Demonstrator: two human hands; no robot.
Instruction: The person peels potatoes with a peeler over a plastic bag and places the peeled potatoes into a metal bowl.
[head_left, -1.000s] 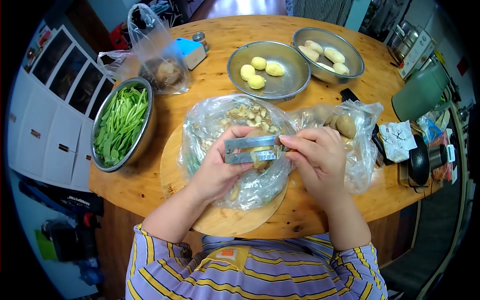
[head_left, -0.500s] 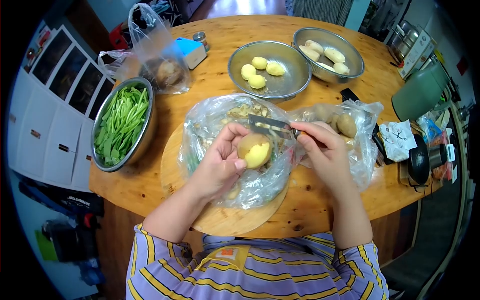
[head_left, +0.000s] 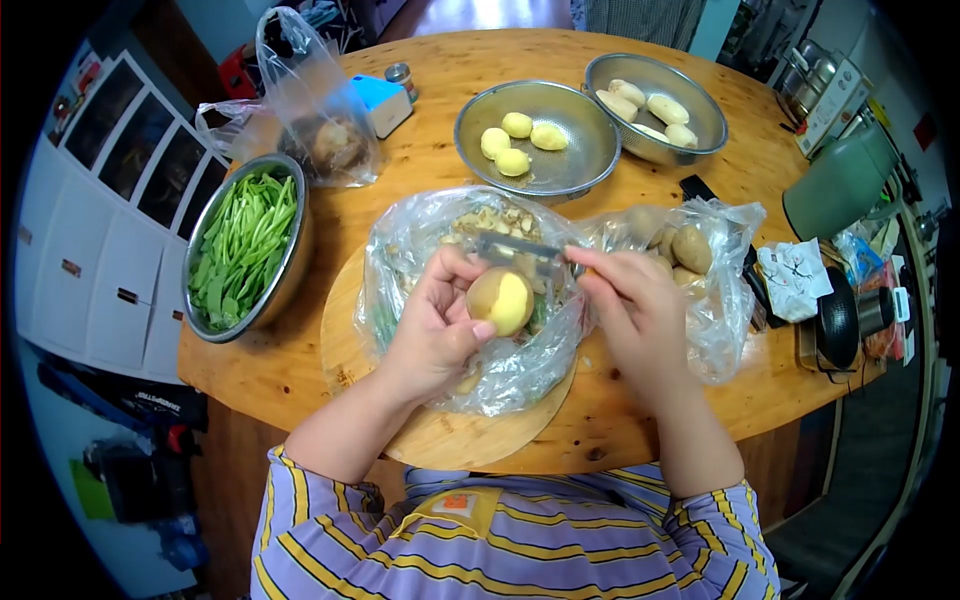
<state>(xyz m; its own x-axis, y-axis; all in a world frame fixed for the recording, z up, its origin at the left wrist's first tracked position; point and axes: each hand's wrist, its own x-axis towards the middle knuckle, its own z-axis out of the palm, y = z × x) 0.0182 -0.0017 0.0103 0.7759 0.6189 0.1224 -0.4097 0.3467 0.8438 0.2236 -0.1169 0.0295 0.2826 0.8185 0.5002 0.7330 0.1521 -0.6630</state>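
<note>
From my remote feed I logged a quick change: the peeler (head_left: 520, 247), laid across the potato (head_left: 499, 302) a second earlier, had come off it and sat blurred by its far edge; I couldn't tell whether they touched. The potato's pale patch now faced the right, so it had apparently been turned. Brown skin remained beside the patch, so I judged peeling only part done. The left hand (head_left: 437, 310) had fingers and thumb clamped on the potato, above the plastic bag (head_left: 520, 380) with peelings (head_left: 500, 218). The right hand (head_left: 632, 300) had its fingers closed around the peeler's handle. Four peeled potatoes (head_left: 512, 162) lay unchanged in the nearer colander (head_left: 592, 165).
</note>
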